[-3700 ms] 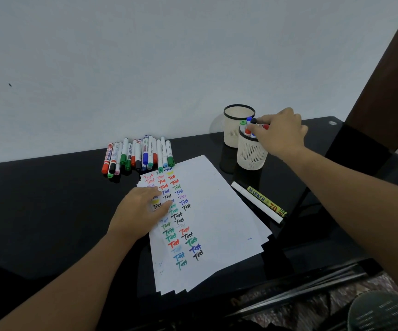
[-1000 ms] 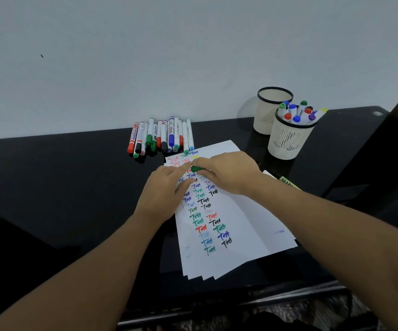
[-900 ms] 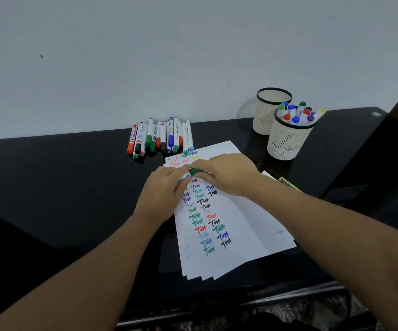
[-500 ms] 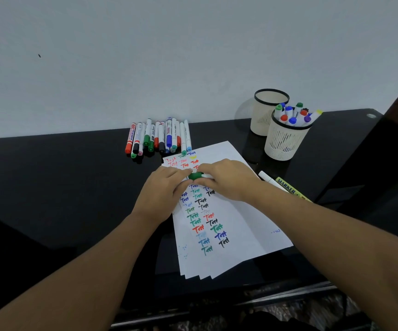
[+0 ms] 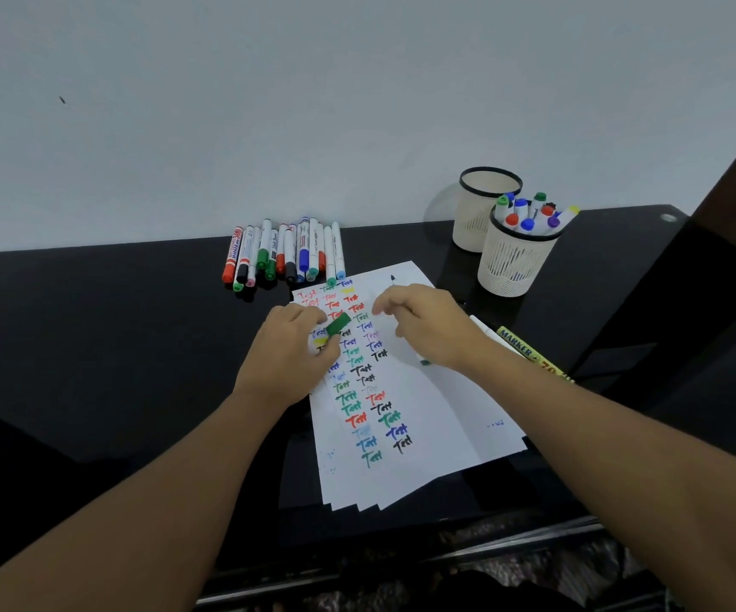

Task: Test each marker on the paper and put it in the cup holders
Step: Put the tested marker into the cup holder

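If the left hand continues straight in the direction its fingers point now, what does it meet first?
The left hand, which holds the green cap, points up and to the right across the paper. It would probably meet the right hand first, though depth is unclear.

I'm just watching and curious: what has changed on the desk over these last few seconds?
The right hand left the full cup holder, fetched a green marker, and both hands pulled it open: the left hand now pinches the green cap, and the right holds the marker body. The paper, row of markers and empty cup holder stayed put.
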`<state>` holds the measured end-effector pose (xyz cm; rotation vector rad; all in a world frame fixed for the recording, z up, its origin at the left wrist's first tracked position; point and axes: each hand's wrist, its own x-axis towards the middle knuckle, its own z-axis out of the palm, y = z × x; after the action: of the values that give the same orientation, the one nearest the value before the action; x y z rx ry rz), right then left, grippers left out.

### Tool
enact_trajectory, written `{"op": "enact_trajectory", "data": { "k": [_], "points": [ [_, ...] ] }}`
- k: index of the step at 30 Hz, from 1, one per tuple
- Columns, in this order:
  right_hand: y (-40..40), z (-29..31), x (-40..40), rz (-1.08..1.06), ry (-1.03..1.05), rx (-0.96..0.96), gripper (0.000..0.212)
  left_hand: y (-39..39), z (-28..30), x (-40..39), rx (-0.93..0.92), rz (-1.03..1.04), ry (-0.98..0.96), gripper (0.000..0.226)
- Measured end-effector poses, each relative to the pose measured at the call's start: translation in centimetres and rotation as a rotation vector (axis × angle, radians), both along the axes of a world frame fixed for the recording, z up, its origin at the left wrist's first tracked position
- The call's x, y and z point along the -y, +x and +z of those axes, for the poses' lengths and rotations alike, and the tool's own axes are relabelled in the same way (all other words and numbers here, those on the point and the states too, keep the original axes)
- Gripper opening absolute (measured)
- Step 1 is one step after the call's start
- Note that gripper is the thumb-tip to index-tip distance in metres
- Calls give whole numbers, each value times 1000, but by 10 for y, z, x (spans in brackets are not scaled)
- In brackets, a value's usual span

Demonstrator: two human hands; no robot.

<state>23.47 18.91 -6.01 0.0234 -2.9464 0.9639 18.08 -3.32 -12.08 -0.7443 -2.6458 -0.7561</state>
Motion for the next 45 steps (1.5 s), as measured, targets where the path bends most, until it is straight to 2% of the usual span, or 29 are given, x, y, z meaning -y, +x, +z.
{"op": "enact_trajectory", "data": {
  "k": [2,4,7,11,13,15,16,21,24,29,40,45],
  "points": [
    [7,0,1,-97,-255,21,36,0,1,0,25,-29,-9,47],
    [13,-3,-1,-120,-388,38,44,-2,1,0,5,-110,-42,47],
    [25,-7,-3,-119,-364,5,38,-8,-1,1,-75,-219,-128,39],
    [39,-10,4,-173,-490,-105,10,-7,-3,1,-107,-202,-106,31],
    [46,-12,12,-225,-547,-97,27,-5,-3,1,-99,-183,-84,30],
    [52,-17,18,-276,-539,-84,42,-4,-3,0,-80,-169,-79,31],
    [56,-21,20,-279,-520,-96,42,-4,-3,1,-71,-163,-84,31],
    [64,-34,18,-263,-538,-169,7,-3,-2,3,-100,-174,-92,25],
    [67,-34,17,-249,-554,-155,7,-2,-2,2,-110,-161,-102,24],
    [73,-40,17,-249,-514,-90,20,-1,0,0,-55,-132,-110,32],
    [70,-41,17,-230,-449,-80,8,0,0,0,-6,-117,-114,38],
    [70,-41,17,-229,-437,-85,11,0,2,0,9,-115,-144,44]
  ]
}}
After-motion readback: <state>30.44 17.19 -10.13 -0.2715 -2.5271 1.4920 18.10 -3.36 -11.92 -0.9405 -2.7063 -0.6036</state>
